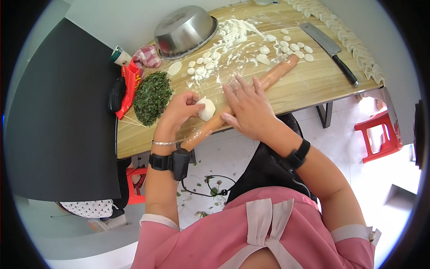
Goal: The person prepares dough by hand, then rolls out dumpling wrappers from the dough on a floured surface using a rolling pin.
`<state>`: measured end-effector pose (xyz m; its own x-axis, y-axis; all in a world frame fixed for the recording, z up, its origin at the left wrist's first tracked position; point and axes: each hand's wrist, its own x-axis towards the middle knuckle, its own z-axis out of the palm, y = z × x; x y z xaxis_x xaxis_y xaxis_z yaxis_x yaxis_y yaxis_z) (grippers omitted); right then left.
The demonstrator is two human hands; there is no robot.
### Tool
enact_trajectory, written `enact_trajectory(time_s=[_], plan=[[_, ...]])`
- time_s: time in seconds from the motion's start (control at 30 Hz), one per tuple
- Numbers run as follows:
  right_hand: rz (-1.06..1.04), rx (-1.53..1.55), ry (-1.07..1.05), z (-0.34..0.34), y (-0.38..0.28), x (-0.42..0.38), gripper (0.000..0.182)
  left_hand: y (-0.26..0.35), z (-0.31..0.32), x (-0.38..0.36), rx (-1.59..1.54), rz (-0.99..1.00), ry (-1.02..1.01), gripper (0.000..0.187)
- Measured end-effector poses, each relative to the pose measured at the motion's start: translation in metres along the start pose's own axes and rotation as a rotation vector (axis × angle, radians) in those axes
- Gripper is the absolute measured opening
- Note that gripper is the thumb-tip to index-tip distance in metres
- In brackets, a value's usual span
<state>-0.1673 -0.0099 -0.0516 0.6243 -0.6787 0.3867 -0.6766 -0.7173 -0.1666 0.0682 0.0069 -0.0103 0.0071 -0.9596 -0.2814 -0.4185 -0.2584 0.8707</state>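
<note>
My left hand [182,107] pinches the edge of a small white dough wrapper [206,109], which lies on the wooden table beside the rolling pin. Flat on the long wooden rolling pin [277,74] rests my right hand [249,106], palm down with its fingers spread. The pin slants from the table's front edge toward the dough pieces at the upper right. Several small floured dough discs [294,47] lie past its far end, and more pieces [209,66] sit beyond my left hand. Flour dusts the fingers of my right hand.
Chopped greens [152,97] are heaped at the left, beside a red packet [130,85]. Behind them are a checked cloth [147,56] and a metal bowl [186,31]. A cleaver [320,39] and rows of dumplings [345,38] occupy the right. Red stools [380,134] stand below.
</note>
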Motion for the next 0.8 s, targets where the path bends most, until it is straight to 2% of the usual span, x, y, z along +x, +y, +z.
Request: enact_trajectory(time_s=[0.1, 0.17, 0.27, 0.4, 0.5, 0.57, 0.6, 0.67, 0.8], plan=[[-0.024, -0.020, 0.081, -0.001, -0.001, -0.005, 0.069, -0.011, 0.000, -0.001, -0.095, 0.013, 0.045, 0.025], [0.037, 0.010, -0.054, -0.001, -0.003, 0.018, 0.068, -0.008, -0.002, 0.005, -0.007, 0.039, 0.052, 0.025], [0.054, -0.023, -0.109, 0.011, -0.003, 0.053, 0.068, 0.002, -0.003, 0.007, 0.153, 0.038, 0.045, 0.024], [0.064, -0.048, -0.262, 0.008, -0.005, 0.076, 0.069, -0.003, -0.008, 0.018, 0.168, 0.057, 0.009, 0.024], [0.046, -0.021, -0.193, 0.009, -0.001, 0.061, 0.068, -0.003, -0.011, 0.020, 0.179, 0.070, -0.062, 0.024], [0.041, 0.047, -0.074, 0.002, -0.001, 0.031, 0.067, 0.002, -0.010, 0.015, 0.387, 0.122, -0.151, 0.020], [0.039, 0.044, -0.073, -0.001, 0.000, 0.015, 0.067, 0.003, -0.007, 0.010, 0.386, 0.125, -0.149, 0.020], [-0.008, 0.004, 0.066, -0.005, 0.000, -0.014, 0.069, 0.000, 0.000, -0.004, -0.050, 0.062, 0.003, 0.018], [-0.009, -0.004, 0.105, -0.002, 0.000, -0.015, 0.070, -0.013, -0.002, -0.008, 0.014, 0.036, 0.075, 0.018]])
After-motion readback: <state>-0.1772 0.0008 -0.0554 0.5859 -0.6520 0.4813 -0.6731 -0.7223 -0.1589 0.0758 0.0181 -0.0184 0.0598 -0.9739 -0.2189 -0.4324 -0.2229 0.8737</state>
